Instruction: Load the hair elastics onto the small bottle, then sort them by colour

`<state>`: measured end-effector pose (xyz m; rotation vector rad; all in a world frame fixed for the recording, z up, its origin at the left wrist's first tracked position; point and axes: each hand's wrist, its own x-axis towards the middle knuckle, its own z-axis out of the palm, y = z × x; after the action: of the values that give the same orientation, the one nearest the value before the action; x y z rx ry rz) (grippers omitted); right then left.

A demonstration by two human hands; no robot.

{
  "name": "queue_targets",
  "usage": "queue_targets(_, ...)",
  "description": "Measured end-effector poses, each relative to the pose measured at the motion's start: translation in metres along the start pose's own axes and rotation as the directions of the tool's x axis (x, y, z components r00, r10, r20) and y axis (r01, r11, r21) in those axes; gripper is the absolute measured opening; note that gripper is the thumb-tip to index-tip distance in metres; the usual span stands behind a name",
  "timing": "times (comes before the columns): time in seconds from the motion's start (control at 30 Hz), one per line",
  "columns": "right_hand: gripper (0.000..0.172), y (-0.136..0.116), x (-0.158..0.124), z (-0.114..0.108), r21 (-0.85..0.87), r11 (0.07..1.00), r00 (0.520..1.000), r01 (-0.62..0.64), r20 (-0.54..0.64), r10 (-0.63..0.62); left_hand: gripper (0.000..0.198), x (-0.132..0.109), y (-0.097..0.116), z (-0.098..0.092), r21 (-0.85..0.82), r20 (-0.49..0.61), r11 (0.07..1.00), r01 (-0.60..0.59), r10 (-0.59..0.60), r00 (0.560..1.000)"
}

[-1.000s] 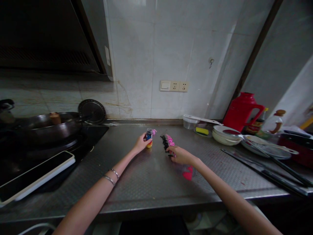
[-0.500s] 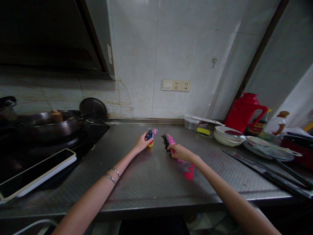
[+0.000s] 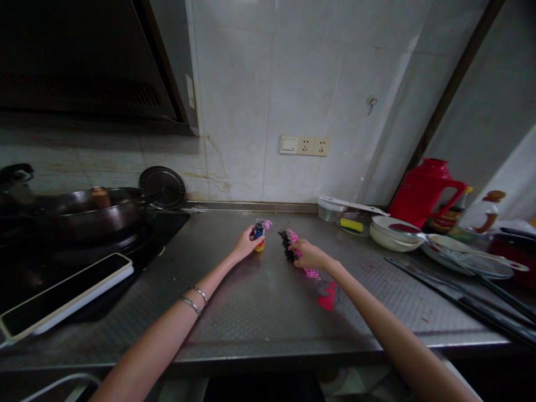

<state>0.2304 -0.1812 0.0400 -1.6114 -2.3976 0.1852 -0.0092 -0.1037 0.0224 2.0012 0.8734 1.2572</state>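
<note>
My left hand (image 3: 247, 244) is closed round a small clear jar (image 3: 259, 226) that stands upright on the metal counter. Dark, blue and yellow-red contents show through its wall. A small pink thing (image 3: 268, 225) sits just beside the jar's top. To the right lies a row of small elastic bands, black ones (image 3: 288, 245) on the left and pink ones (image 3: 312, 273) on the right. My right hand (image 3: 310, 255) is down on this row, its fingers bent round some pink and black bands. A clear bag with red shapes (image 3: 326, 297) lies nearer me, below the right wrist.
A phone (image 3: 67, 296) on a white box and a pan (image 3: 96, 212) on the stove are at left. At right stand a clear tub (image 3: 330, 209), a yellow sponge (image 3: 352, 225), stacked bowls (image 3: 391, 240), a red thermos (image 3: 422, 192) and long dark utensils (image 3: 444, 293).
My right hand has shifted slightly up along the row, its fingers moving from the black bands onto the pink ones. My left hand keeps its hold on the jar. The view has turned slightly.
</note>
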Motion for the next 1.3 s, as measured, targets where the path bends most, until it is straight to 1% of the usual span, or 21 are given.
queue_targets(0.17, 0.045, -0.005, 0.006, 0.000, -0.086, 0.996, 0.999, -0.035, -0.026, 0.033, 0.039, -0.001, 0.001, 0.000, -0.001, -0.005, 1.000, -0.004, 0.004, 1.000)
queue_targets(0.33, 0.041, -0.005, 0.009, -0.002, -0.121, 0.991, 0.998, -0.065, -0.023, 0.063, 0.039, -0.001, 0.002, 0.000, -0.016, -0.002, 1.000, 0.006, -0.006, 1.000)
queue_targets(0.6, 0.031, 0.000, 0.007, -0.001, -0.086, 0.996, 1.000, 0.026, 0.005, -0.026, 0.039, -0.001, 0.004, 0.000, 0.001, -0.006, 1.000, 0.017, -0.017, 1.000)
queue_targets(0.8, 0.029, 0.003, 0.007, -0.003, -0.076, 0.996, 0.999, 0.041, 0.032, -0.038, 0.040, 0.000, 0.000, 0.001, -0.020, 0.000, 1.000, 0.017, -0.017, 1.000)
queue_targets(1.07, 0.019, 0.007, 0.015, -0.002, -0.068, 0.996, 0.996, 0.063, 0.061, -0.058, 0.038, 0.000, 0.001, 0.001, -0.007, -0.005, 1.000, 0.014, -0.014, 1.000)
queue_targets(1.2, 0.017, 0.009, 0.016, -0.001, -0.047, 0.996, 0.997, 0.072, 0.036, -0.070, 0.037, 0.000, 0.002, 0.001, -0.015, -0.008, 1.000, 0.017, -0.018, 1.000)
queue_targets(1.3, 0.014, 0.008, 0.015, -0.004, -0.028, 0.995, 0.995, 0.095, -0.001, -0.095, 0.037, 0.000, 0.003, 0.001, -0.008, -0.006, 1.000, 0.008, -0.008, 1.000)
